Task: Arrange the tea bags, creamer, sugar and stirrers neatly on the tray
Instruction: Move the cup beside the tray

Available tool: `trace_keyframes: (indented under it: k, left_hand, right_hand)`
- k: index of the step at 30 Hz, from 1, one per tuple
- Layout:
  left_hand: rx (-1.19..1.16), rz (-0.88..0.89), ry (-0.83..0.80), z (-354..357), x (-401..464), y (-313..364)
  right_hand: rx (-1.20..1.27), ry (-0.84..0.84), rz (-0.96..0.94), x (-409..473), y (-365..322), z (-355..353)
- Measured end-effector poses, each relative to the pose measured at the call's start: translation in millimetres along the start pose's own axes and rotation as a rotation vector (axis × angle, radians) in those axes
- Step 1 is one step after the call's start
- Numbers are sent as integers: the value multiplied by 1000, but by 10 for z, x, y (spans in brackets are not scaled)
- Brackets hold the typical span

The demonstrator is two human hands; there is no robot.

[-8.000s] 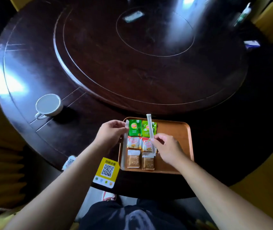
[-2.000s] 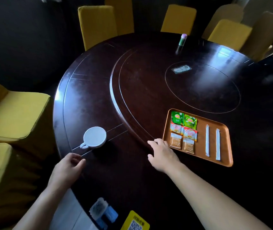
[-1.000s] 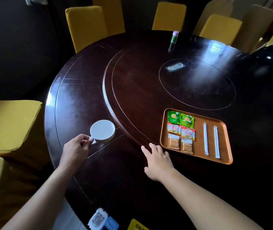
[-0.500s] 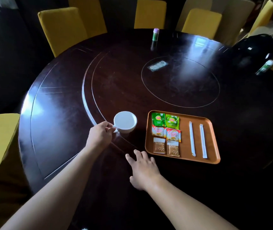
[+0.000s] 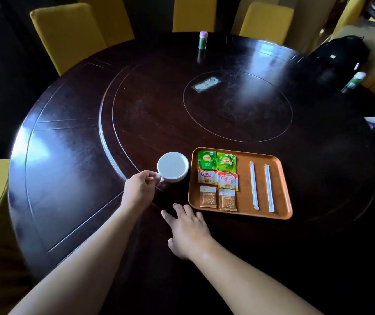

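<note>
- Orange-brown tray (image 5: 282,178) sits right of centre on the dark round table (image 5: 136,98); its wares lie in rows so each kind reads at a glance.
- Green tea bags (image 5: 216,160) lead the left block, creamer (image 5: 218,178) sits below, sugar (image 5: 218,198) lowest, two of each, side by side.
- Two wrapped stirrers (image 5: 261,185) lie parallel at the tray's right, apart from the sachets.
- Left hand (image 5: 140,188) pinches the handle of a white cup (image 5: 173,167) standing just left of the tray, likely to pair it with the set.
- Right hand (image 5: 187,230) rests flat and empty on the table, fingers spread, below the tray's lower left corner, steadying.
- Arranging looks finished.
</note>
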State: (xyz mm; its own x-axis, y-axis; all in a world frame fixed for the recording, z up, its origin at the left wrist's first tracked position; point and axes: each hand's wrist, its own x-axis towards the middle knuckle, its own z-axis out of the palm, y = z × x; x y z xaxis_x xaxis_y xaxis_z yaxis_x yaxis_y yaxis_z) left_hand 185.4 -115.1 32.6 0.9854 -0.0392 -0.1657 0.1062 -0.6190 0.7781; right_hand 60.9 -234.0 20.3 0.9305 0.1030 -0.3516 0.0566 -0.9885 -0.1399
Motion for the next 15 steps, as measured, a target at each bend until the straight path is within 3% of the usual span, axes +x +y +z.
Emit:
trace_keyframes:
  k: [6, 15]
  left_hand:
    - [68, 63, 3, -39, 23, -19]
    - [204, 139, -74, -130, 139, -22]
  right_hand:
    - [160, 99, -18, -139, 121, 38]
    - [96, 211, 95, -393, 324, 204]
